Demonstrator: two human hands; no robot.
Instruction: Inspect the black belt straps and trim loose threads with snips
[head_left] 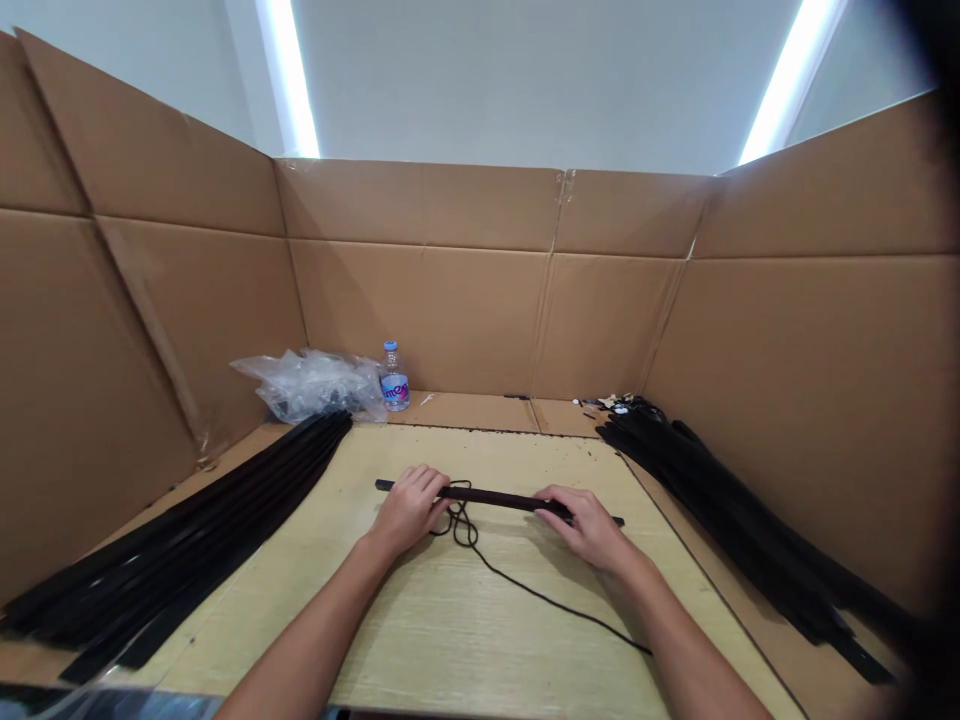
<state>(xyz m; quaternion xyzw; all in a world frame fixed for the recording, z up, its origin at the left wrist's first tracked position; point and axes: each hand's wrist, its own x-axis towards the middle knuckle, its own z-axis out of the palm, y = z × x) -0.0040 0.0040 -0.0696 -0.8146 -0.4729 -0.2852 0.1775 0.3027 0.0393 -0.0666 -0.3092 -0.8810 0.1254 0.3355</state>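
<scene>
A dark, thin flat strip [495,496] runs crosswise above the pale board, held at both sides. My left hand [411,508] is closed around it near its left end, fingers over the top. Toward the right end, my right hand [581,522] pinches the same strip between thumb and fingers. A black cord [525,588] comes from beside the left hand, loops below the strip and trails across the board to my right forearm. Whether the cord is joined to the strip is hidden by my left hand.
Black strips lie in a long bundle [225,530] on the left and another pile [735,510] on the right. Behind stand a water bottle [394,378] and a clear plastic bag [315,385]. Cardboard walls [420,300] enclose the pale board [420,650]. Small scraps [615,404] lie back right.
</scene>
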